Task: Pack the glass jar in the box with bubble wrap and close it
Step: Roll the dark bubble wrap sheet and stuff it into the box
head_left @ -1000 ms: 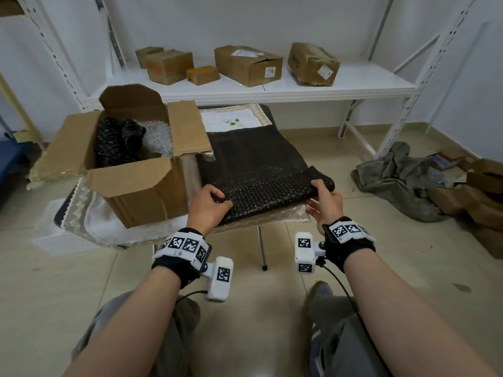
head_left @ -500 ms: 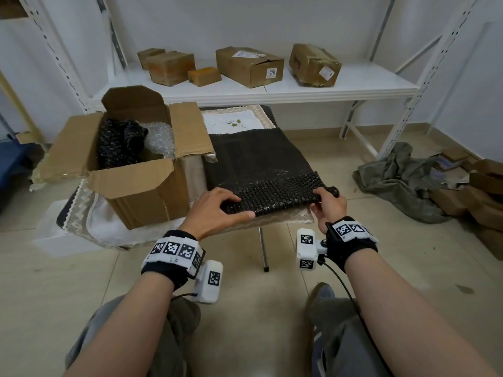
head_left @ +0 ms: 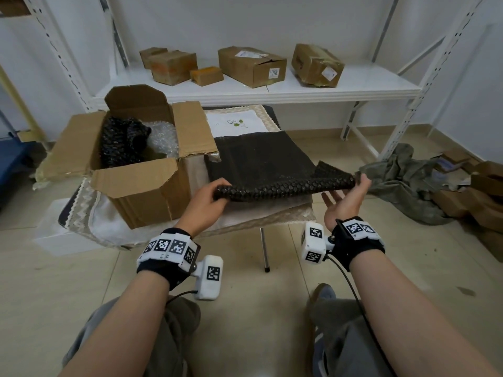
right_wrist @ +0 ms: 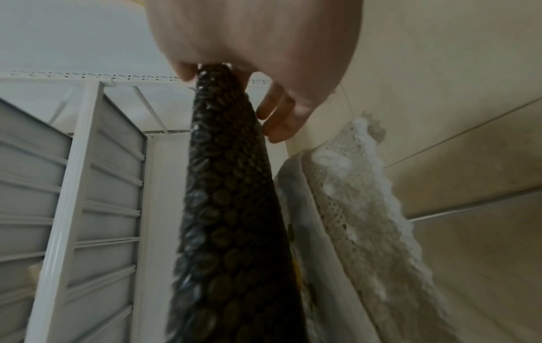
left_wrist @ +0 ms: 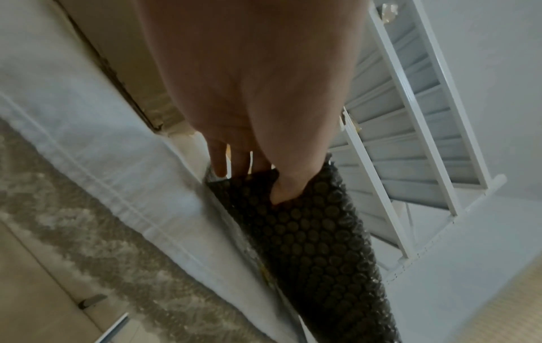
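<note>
A sheet of black bubble wrap [head_left: 261,159] lies on the small table, its near edge lifted off the cloth. My left hand [head_left: 208,198] pinches the near left corner; in the left wrist view the thumb presses on the bubble wrap [left_wrist: 316,232]. My right hand [head_left: 351,189] pinches the near right corner, palm up, and the bubble wrap [right_wrist: 228,208] hangs from its fingers. An open cardboard box [head_left: 147,186] stands at the table's left with a black-wrapped bundle [head_left: 119,142] and clear bubble wrap [head_left: 163,137] inside. No bare glass jar shows.
A white lace-edged cloth [head_left: 236,122] covers the table. Behind, a white shelf [head_left: 353,85] carries several cardboard boxes. A grey-green cloth heap [head_left: 402,180] and flattened cardboard [head_left: 484,197] lie on the floor at right. My knees are below.
Both hands have raised the sheet's near edge off the table. The left hand changed from lying flat on it to pinching the corner; the right hand turned palm up and moved outward.
</note>
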A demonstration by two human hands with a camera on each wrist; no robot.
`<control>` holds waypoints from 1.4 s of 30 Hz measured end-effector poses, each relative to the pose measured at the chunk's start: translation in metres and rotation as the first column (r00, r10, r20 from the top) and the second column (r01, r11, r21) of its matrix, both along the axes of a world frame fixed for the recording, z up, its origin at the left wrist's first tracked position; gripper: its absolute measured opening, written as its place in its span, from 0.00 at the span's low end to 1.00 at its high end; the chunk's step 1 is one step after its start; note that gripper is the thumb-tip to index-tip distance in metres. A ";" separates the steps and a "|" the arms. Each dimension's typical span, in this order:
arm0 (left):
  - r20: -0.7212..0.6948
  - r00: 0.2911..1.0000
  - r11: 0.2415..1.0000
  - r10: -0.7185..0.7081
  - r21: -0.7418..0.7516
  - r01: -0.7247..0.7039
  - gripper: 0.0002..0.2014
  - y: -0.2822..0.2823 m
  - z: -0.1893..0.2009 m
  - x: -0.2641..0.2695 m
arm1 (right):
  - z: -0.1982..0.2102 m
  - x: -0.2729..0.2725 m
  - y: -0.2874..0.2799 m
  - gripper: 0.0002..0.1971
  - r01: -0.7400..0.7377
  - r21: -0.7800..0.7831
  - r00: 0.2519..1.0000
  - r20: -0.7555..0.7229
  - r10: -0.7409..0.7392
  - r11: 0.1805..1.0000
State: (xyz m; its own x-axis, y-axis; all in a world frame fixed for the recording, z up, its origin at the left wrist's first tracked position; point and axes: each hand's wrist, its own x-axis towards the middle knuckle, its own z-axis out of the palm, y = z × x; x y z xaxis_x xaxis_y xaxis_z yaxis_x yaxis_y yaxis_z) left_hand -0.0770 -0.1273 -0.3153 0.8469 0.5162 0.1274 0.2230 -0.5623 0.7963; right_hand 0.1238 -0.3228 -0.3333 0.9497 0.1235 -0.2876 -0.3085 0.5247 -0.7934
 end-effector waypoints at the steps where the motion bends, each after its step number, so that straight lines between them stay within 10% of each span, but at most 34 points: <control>1: 0.011 1.000 1.000 0.021 -0.018 -0.021 0.07 -0.001 0.002 0.001 | 0.001 0.001 -0.001 0.27 0.006 -0.007 0.999 0.044 -0.006 1.000; 11: -0.004 0.952 0.920 0.306 -0.257 -0.297 0.14 0.000 0.002 0.007 | 0.001 0.002 -0.003 0.27 -0.241 -0.185 0.931 0.234 0.281 0.953; 19: -0.018 0.950 0.876 0.313 -0.381 -0.296 0.18 0.003 -0.001 0.007 | -0.005 0.006 0.002 0.15 -0.106 -0.306 0.952 0.242 0.185 0.946; 42: -0.323 0.907 0.941 0.271 -0.110 -0.320 0.21 0.011 -0.016 0.006 | -0.022 0.017 0.004 0.21 -0.024 -0.488 0.979 0.166 0.120 0.873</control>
